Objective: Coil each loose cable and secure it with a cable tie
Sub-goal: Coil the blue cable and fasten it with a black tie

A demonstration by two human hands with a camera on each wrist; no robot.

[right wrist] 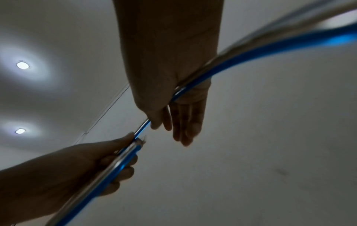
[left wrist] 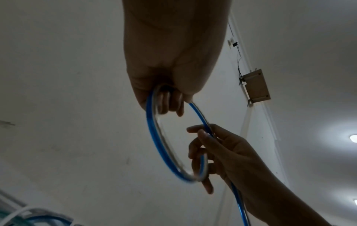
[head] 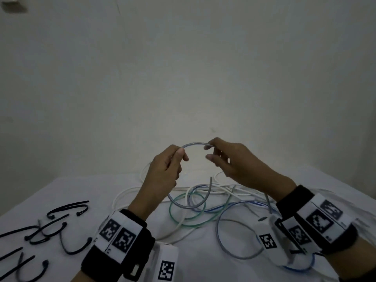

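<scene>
A clear cable with a blue stripe (head: 193, 145) arches between my two hands, held above the table. My left hand (head: 175, 157) grips it with curled fingers, and the loop (left wrist: 154, 137) hangs down from that fist. My right hand (head: 211, 152) pinches the cable between thumb and forefinger, its other fingers loosely spread. In the right wrist view the cable (right wrist: 193, 85) runs across my right palm toward the left hand (right wrist: 123, 152). The cable's free end (head: 210, 180) sticks up below the hands. Several black cable ties (head: 67, 208) lie on the table at the left.
A tangle of loose white, green and blue cables (head: 195, 216) covers the middle of the white table (head: 61, 186), under and behind my hands. A pale wall stands close behind the table's far edge.
</scene>
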